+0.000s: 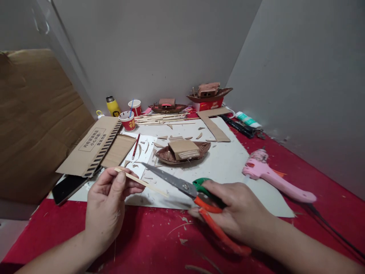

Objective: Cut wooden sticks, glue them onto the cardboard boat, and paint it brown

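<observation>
Fingers of the right hand (pixel 238 205) and left hand (pixel 108 196) are both closed on things. Beneath them spreads the red worktop (pixel 148 236); ahead of them lies a white sheet (pixel 225 163). On it, beyond and between both sets of fingers, sits a brown model boat (pixel 185 152). Right of the right fingers rests a pink glue gun (pixel 275 179). Those fingers grip scissors (pixel 184 185) by the handles; the left ones pinch a thin wooden strip (pixel 142 182).

From here I see a yellow, dark-capped bottle (pixel 113 107) near two red-and-white paper cups (pixel 128 122), plus a flat black phone (pixel 64 190).
</observation>
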Demonstrator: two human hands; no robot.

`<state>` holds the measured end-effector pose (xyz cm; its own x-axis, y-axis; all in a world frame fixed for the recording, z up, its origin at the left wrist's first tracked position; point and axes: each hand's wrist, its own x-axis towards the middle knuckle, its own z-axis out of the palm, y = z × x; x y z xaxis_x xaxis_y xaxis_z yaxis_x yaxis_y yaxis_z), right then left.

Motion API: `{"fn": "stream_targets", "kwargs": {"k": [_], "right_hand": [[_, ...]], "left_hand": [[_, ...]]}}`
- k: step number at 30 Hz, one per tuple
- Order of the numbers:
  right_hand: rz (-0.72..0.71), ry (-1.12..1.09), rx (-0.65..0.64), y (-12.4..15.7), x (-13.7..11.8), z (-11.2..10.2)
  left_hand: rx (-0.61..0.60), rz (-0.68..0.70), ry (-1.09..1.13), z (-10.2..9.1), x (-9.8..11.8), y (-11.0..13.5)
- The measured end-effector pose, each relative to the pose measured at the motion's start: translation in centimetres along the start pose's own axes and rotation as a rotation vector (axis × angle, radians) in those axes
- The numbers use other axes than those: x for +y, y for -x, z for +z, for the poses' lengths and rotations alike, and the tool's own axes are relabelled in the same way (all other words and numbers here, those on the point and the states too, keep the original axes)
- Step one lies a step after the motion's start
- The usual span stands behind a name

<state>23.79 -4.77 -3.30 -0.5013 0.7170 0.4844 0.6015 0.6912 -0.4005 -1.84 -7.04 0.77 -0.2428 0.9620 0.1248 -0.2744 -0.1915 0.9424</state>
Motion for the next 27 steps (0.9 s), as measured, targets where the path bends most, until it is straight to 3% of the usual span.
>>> {"fn": "stream_targets", "kwargs": {"k": [3, 6, 9, 12, 17, 21, 24, 27], "right_hand": [[0.124, -0.029, -0.06, 0.0, 0.3, 0.0], [0.198, 0.085, -0.178, 0.2, 0.4, 0.4], [0.214, 0.225, -0.317, 0.2, 0.1, 0.9], [0.193, 0.267, -0.371, 0.2, -0.1, 1.1], [0.125, 0.195, -0.344, 0.1, -0.3, 1.1], [0.012, 0.115, -0.125, -0.3, -1.0, 0.4], [-0.036, -0.14, 0.01, -0.7, -2.3, -0.1], [0.022, -0.375, -0.046, -1.1, -3.6, 0.0]], "left_hand": [[-0.012, 0.003, 0.044, 0.0, 0.3, -0.1], [-0.033, -0.023, 0.068, 0.0, 0.4, -0.2], [-0.057, -0.068, 0.061, -0.1, 0.4, -0.2], [-0.081, -0.105, 0.037, -0.1, 0.3, -0.2], [-0.13, -0.129, 0.002, 0.0, 0.2, -0.1], [-0.162, -0.15, -0.019, 0.0, -0.2, -0.1], [-0.203, -0.203, -0.041, 0.2, -0.8, 0.1], [-0.243, -0.262, -0.049, 0.5, -1.4, 0.3]]}}
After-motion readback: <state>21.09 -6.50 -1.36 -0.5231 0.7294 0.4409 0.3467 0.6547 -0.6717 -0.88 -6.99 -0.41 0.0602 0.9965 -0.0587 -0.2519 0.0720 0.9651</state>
